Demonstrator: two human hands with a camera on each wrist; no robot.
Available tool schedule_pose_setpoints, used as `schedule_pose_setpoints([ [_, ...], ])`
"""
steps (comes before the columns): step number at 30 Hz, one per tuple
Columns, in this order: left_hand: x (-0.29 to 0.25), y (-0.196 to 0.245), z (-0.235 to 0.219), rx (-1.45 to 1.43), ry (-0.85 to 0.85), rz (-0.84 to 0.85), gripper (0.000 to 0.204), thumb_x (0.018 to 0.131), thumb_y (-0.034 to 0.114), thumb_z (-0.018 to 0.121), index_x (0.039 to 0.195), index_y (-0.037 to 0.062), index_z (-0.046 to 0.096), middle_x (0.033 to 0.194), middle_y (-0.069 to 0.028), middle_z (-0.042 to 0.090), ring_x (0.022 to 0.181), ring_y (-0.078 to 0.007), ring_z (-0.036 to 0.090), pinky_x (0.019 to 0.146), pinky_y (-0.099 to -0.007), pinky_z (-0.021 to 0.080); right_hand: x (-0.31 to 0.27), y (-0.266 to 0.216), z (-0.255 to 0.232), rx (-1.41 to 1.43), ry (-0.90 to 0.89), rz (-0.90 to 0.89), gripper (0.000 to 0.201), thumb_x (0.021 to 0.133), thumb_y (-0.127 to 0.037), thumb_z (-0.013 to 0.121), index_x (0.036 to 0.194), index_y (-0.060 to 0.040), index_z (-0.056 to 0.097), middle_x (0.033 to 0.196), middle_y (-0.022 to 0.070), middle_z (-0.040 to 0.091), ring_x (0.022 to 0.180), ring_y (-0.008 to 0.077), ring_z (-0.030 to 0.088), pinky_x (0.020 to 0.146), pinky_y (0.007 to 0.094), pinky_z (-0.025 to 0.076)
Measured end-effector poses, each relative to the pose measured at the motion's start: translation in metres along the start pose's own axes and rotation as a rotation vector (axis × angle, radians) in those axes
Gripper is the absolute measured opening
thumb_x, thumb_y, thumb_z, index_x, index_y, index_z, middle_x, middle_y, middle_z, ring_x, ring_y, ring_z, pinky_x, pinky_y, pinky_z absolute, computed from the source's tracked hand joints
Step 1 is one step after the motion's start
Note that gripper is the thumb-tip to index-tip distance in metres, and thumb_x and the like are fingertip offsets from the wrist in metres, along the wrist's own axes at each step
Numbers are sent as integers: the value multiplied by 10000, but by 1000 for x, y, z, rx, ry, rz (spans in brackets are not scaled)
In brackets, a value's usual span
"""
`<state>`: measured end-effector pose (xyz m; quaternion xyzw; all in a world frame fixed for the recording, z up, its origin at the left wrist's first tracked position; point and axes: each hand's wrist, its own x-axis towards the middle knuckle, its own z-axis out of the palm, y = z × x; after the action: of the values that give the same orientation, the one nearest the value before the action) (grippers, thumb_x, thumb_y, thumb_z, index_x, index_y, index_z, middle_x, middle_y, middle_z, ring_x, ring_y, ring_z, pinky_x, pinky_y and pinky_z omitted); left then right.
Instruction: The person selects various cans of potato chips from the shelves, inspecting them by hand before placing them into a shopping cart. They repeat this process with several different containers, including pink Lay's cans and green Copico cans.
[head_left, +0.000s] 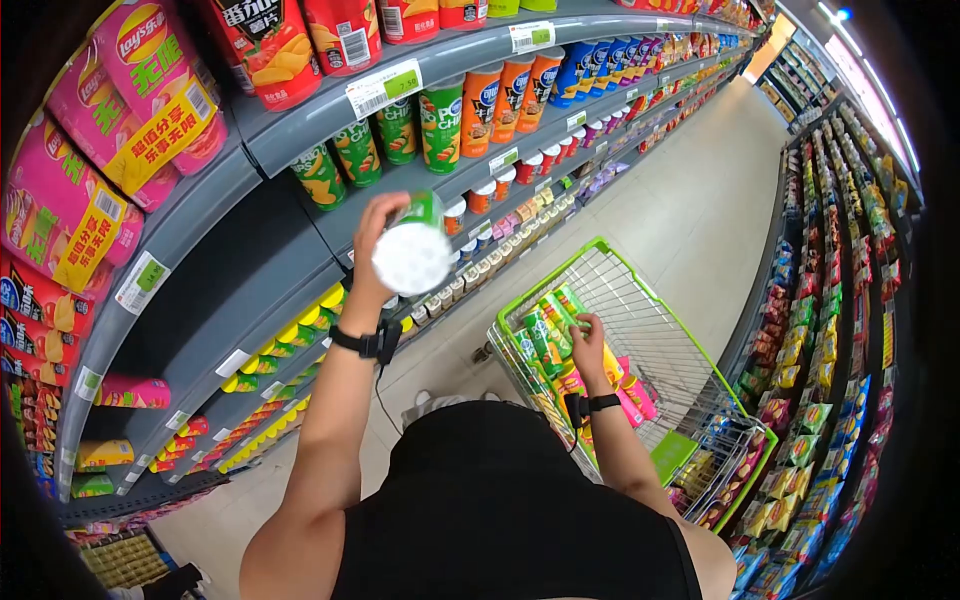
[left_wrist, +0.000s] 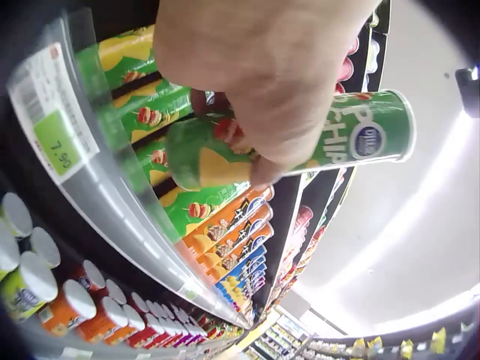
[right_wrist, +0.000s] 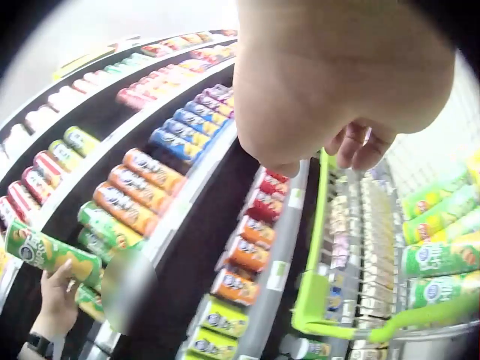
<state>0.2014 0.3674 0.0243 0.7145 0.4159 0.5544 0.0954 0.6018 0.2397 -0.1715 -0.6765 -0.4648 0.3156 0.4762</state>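
Note:
My left hand grips a green canister of potato chips in front of the shelf. Its white end faces the head camera. In the left wrist view the thumb and fingers wrap round the green canister, which lies sideways beside similar green canisters on the shelf. My right hand hangs over the shopping cart, fingers loosely bent with nothing between them. Close by it, green chip canisters and pink packs lie in the cart.
Shelves on the left hold orange canisters, blue canisters and large pink packs. A grey shelf edge with price tags runs above my left hand. Snack bags line the right side of the aisle floor.

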Motion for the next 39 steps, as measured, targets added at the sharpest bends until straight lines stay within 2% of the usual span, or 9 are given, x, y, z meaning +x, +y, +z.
schedule_pose_setpoints([
  [3,-43,43,-24,-313,-402,-462,678,727,232,897,1284,36,564,1225,-72,631,1127,-226,595,1006,-355,470,10,-71,26,116,-447,-64,270,953,-167,647,1175,-38,563,1148,78,606,999,175,587,873,334,501],
  [6,-81,50,-26,-700,-577,-475,676,740,237,864,1302,49,538,1265,-95,611,1194,-222,573,1047,-399,445,3,-131,50,582,-1122,212,499,978,-245,632,1410,-54,470,1377,98,537,1230,215,545,1004,360,467],
  [9,-104,57,-17,-799,-508,-299,624,734,289,820,1242,40,557,1212,-123,623,1189,-262,579,1038,-414,448,-15,-135,77,734,-1391,256,629,978,-267,638,1513,-62,378,1474,94,470,1353,232,456,1094,390,406],
  [14,-129,38,-29,-612,-444,-130,718,768,360,779,1339,62,461,1254,-131,610,1195,-249,569,1071,-419,404,-29,-156,98,830,-1466,476,688,972,-247,647,1537,-31,319,1497,105,445,1364,230,443,1124,405,379],
  [21,-135,54,-42,-962,-173,-550,693,856,309,772,1390,48,416,1288,-121,589,1199,-231,581,1050,-388,451,-55,-219,106,326,-1211,-219,686,840,-78,774,1403,-49,384,1298,86,527,1194,160,518,1023,332,434],
  [25,-138,53,-37,-1049,266,-826,421,961,171,642,1320,23,480,1193,-105,638,1116,-193,625,981,-353,497,-74,-222,115,296,-1063,-66,841,794,-101,807,1477,-40,319,1407,87,452,1323,181,422,1104,341,350],
  [29,-138,43,-44,-1098,187,-812,475,961,244,668,1340,36,470,1218,-107,621,1144,-218,613,993,-374,500,-77,-207,120,322,-1156,-114,779,904,-169,738,1521,-20,287,1366,105,500,1241,194,499,1034,332,427],
  [32,-143,36,-46,-1187,116,-820,567,989,316,621,1437,69,378,1334,-153,569,1228,-283,577,1049,-454,479,-77,-205,115,418,-1258,297,649,963,-240,672,1482,5,372,1358,103,537,1263,188,483,1052,324,416],
  [39,-123,45,-39,-1377,-186,-726,714,937,497,650,1426,36,408,1260,-182,622,1145,-282,636,980,-439,528,-94,-203,106,445,-1331,162,718,940,-311,703,1472,33,366,1405,139,521,1309,217,486,1110,365,373],
])
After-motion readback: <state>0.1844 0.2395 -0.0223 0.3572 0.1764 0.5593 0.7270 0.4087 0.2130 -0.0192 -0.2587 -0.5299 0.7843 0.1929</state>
